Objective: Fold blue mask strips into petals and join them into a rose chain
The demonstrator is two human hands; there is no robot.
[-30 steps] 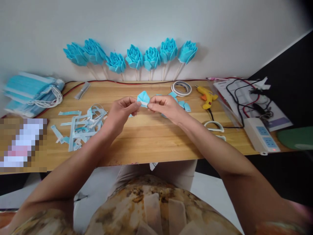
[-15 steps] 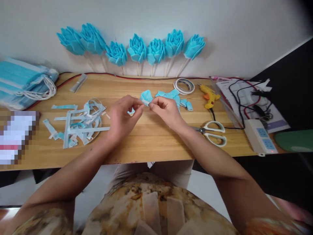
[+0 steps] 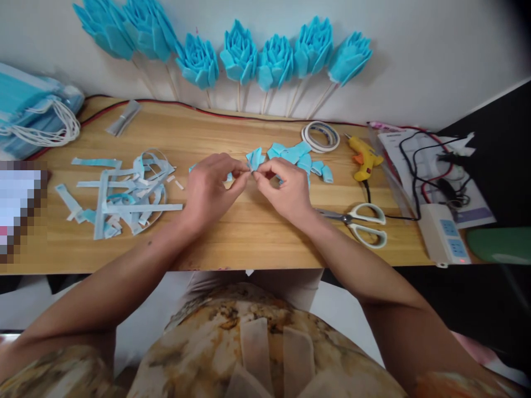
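Observation:
Between my fingertips is a small blue fabric petal point(image 3: 256, 157), its lower end gathered to a point. My left hand point(image 3: 215, 185) pinches that end from the left, thumb against forefinger. From the right, my right hand point(image 3: 284, 185) pinches the same end, so the two hands nearly touch. Just behind my right hand lie several loose blue petals point(image 3: 305, 157) on the table. Part of another blue piece shows past my left hand, mostly covered by it.
Blue fabric flowers point(image 3: 238, 52) on sticks lean against the wall. Cut strips point(image 3: 136, 208) lie left; blue masks point(image 3: 29, 110) are beyond. Tape rolls point(image 3: 321, 137), a yellow glue gun point(image 3: 365, 157), scissors point(image 3: 352, 219) and a power strip point(image 3: 443, 235) are on the right.
The petal's lower end, held fairly flat and wide before, is now squeezed narrower, and my fingertips have come closer together. The camera view has tilted down slightly.

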